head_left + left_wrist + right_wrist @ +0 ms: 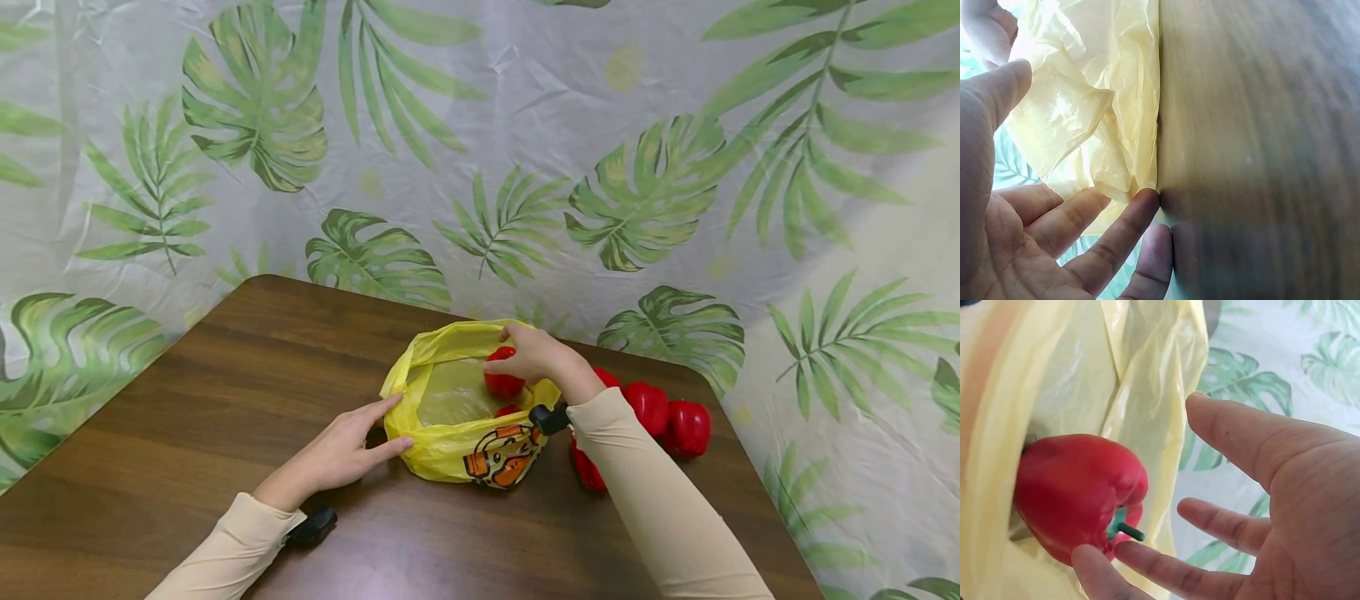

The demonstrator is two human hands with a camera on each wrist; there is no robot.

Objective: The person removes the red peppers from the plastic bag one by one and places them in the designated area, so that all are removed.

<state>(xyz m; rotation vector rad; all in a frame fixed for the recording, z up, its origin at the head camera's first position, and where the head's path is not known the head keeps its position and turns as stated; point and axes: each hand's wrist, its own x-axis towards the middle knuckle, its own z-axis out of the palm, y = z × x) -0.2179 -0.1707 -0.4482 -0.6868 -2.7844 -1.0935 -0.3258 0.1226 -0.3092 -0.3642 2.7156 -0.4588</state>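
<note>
A yellow plastic bag (438, 450) with an orange cartoon print stands with its mouth spread wide on the table. My left hand (337, 454) is at its left side, fingers extended and fingertips against the crinkled plastic in the left wrist view. Over the bag's right rim reaches my right hand (542, 357). Its fingers are spread in the right wrist view, two fingertips right at a red bell pepper (1079, 494) with a green stem, inside the bag's mouth. Lower in the bag, part of another red pepper (507, 410) shows.
Several red bell peppers (687, 429) lie to the right of the bag, partly hidden behind the right forearm. The brown wooden table (187, 408) ends at the back against a leaf-patterned curtain (525, 100). Each wrist carries a black camera (313, 527).
</note>
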